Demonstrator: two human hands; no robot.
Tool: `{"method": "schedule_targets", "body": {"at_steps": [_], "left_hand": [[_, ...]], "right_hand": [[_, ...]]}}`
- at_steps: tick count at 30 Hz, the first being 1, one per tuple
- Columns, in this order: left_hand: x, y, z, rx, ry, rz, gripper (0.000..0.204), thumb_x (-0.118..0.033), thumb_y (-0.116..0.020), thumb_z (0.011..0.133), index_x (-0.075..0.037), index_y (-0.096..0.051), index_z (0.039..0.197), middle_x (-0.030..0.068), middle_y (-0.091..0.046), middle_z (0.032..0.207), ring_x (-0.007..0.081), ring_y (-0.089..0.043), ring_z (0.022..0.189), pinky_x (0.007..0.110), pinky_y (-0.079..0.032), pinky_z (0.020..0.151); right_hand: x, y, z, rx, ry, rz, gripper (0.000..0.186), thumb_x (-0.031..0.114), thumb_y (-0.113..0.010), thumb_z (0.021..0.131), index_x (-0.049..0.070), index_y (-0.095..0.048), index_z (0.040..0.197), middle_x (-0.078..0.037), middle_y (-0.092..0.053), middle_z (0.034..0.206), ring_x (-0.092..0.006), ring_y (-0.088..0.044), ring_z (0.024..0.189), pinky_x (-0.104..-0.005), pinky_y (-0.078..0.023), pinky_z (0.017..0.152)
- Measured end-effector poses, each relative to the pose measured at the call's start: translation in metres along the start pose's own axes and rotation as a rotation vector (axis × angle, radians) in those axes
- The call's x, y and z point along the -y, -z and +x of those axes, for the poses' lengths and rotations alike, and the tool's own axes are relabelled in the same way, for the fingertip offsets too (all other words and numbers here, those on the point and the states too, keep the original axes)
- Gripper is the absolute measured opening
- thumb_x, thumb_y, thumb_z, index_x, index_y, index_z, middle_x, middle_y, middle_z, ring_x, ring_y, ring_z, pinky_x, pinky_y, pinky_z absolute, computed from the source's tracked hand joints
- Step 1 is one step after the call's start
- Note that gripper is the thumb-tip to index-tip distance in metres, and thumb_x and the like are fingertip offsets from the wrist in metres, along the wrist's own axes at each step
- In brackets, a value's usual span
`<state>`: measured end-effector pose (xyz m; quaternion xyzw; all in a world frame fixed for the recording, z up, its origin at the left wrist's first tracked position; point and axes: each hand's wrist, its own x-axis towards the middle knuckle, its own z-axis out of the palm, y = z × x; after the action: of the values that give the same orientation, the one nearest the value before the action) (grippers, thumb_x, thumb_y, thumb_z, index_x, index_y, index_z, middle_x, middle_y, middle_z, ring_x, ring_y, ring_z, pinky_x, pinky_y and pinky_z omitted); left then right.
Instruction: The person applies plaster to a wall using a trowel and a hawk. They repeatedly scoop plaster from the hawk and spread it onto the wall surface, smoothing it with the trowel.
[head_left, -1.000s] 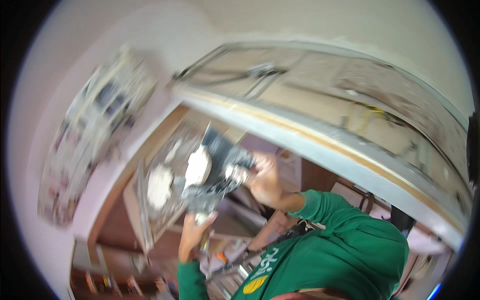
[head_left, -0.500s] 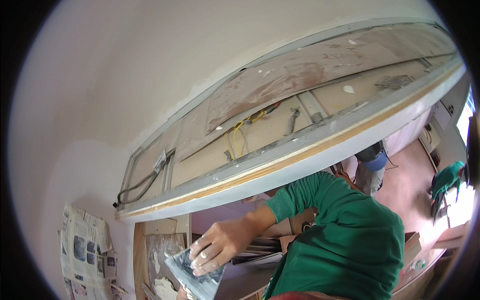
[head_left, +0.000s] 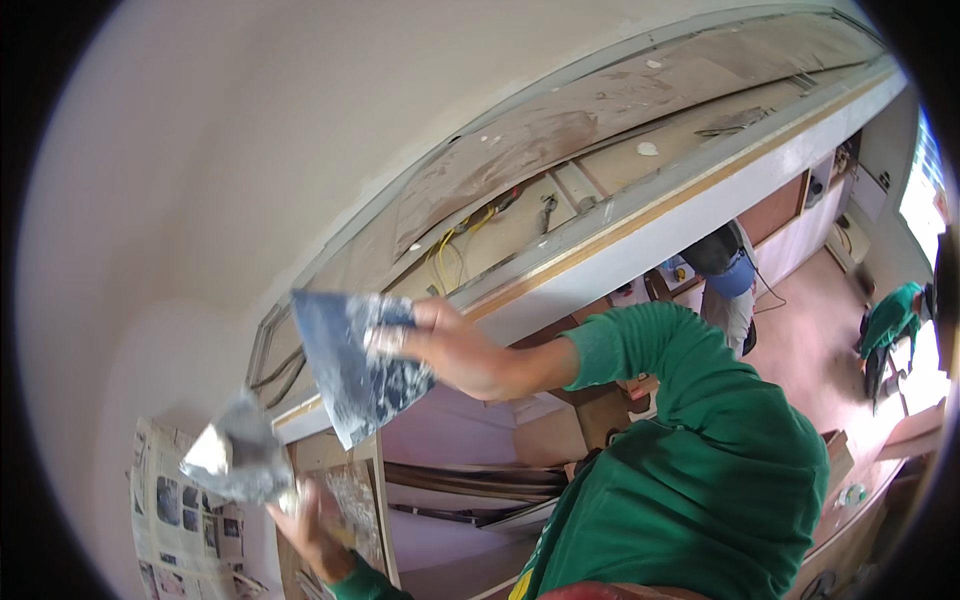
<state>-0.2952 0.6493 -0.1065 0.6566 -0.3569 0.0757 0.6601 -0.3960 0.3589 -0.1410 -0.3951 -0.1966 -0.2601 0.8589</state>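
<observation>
One broad blade (head_left: 340, 350) has risen, gripped by right fingers (head_left: 412, 346); left fingers (head_left: 309, 493) hold a paste-loaded scraper (head_left: 256, 462)

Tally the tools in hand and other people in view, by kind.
Wide blue-grey flat scraper, in the right hand: 1
Smaller grey spatula with white paste, in the left hand: 1
Others: a person in green, a person in pale clothing: 2
Total: 4

From the wearer's head, the single fisheye view looks down, the green sweatshirt (head_left: 700, 490) closest at lower right, right hand (head_left: 455, 350) and left hand (head_left: 312, 530) near, the pinkish floor (head_left: 805, 335) far off; straight edges bow toward the dark rim.
</observation>
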Motion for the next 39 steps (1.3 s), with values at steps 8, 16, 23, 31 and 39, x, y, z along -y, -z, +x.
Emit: {"method": "schedule_targets", "body": {"at_steps": [8,16,23,31,39], "left_hand": [[0.037,-0.107,0.068,0.058,-0.876,0.495,0.038,0.006,-0.071,0.081,0.009,-0.06,0.117,0.014,-0.068,0.111,0.02,-0.068,0.09,0.032,-0.053,0.084],[0.059,-0.144,0.159,0.212,-1.159,1.099,0.077,0.007,-0.066,0.068,-0.014,-0.055,0.141,0.0117,-0.061,0.086,0.0313,-0.06,0.064,0.04,-0.048,0.057],[0.09,-0.174,0.263,0.068,-0.97,0.958,0.086,0.004,-0.071,0.07,-0.025,-0.047,0.147,0.0095,-0.063,0.087,0.0287,-0.062,0.069,0.04,-0.052,0.061],[0.147,-0.179,0.306,0.191,-0.729,0.736,0.065,-0.016,-0.074,0.084,-0.023,-0.05,0.144,0.0129,-0.068,0.096,0.0325,-0.066,0.077,0.04,-0.053,0.066],[0.147,-0.163,0.302,0.159,-0.682,0.565,0.049,-0.019,-0.075,0.083,-0.014,-0.062,0.13,0.0191,-0.07,0.097,0.0379,-0.066,0.082,0.041,-0.053,0.072]], "right_hand": [[0.046,-0.028,-0.005,-0.117,-0.399,0.296,0.022,0.02,-0.049,0.098,0.005,-0.062,0.109,-0.004,-0.071,0.095,-0.0165,-0.069,0.084,-0.0337,-0.057,0.071],[0.117,-0.01,0.014,-0.349,0.028,0.022,0.018,0.016,-0.05,0.098,0.003,-0.059,0.107,-0.007,-0.067,0.095,-0.0188,-0.067,0.08,-0.0329,-0.058,0.066],[0.222,0.117,0.109,-0.592,0.468,-0.216,0.022,0.009,-0.042,0.1,-0.006,-0.049,0.114,-0.018,-0.06,0.105,-0.0286,-0.063,0.091,-0.04,-0.06,0.078],[0.247,0.317,0.201,-1.054,0.31,-0.35,0.03,0.024,-0.05,0.099,-0.004,-0.06,0.101,-0.021,-0.063,0.097,-0.0349,-0.064,0.089,-0.0419,-0.058,0.079],[0.223,0.35,0.205,-0.639,-0.003,-2.5,0.056,0.049,-0.066,0.088,-0.007,-0.065,0.086,-0.025,-0.066,0.083,-0.0427,-0.065,0.083,-0.0471,-0.052,0.078]]}}
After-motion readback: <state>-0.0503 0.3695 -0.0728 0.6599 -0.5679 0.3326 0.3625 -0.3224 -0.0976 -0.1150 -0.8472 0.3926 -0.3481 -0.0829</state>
